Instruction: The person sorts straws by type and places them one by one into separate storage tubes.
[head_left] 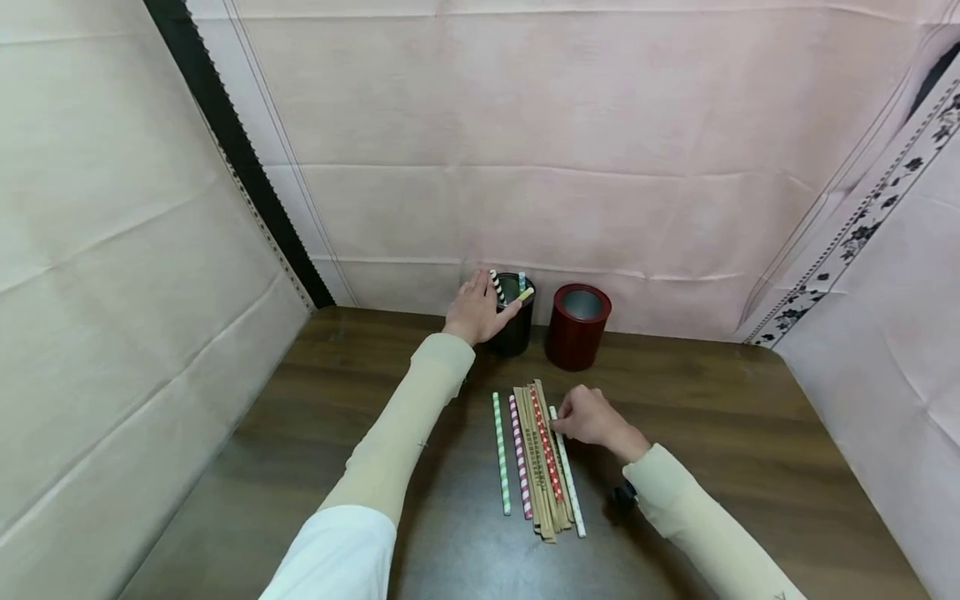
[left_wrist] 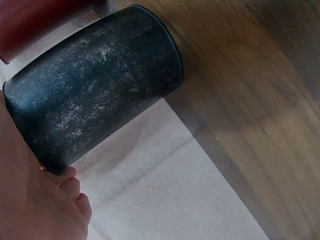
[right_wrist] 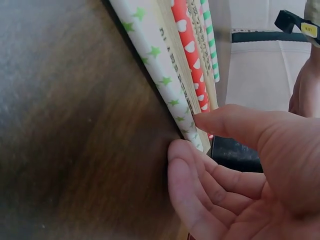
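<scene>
My left hand [head_left: 480,310] holds the black cup [head_left: 513,333] near its rim, thumb across the front and fingers along the far left side. Out of the cup stick a black-and-white striped straw [head_left: 497,286], a blue straw [head_left: 522,281] and a yellow straw [head_left: 527,294]. Lower right, my right hand [head_left: 594,417] pinches a white straw with green stars [right_wrist: 155,52] between thumb and index finger, near its far end. This straw lies at the right edge of a row of straws on the table. Beside it are brown paper-wrapped straws [head_left: 534,467] and a red straw with white hearts [right_wrist: 189,46].
A dark red cup [head_left: 576,333] stands right of the black one, close to the back cloth [head_left: 585,167]. Left of the wrapped straws lie a pink-striped straw [head_left: 520,458] and a green-striped straw [head_left: 501,454]. Cloth walls border the wooden table [head_left: 300,467].
</scene>
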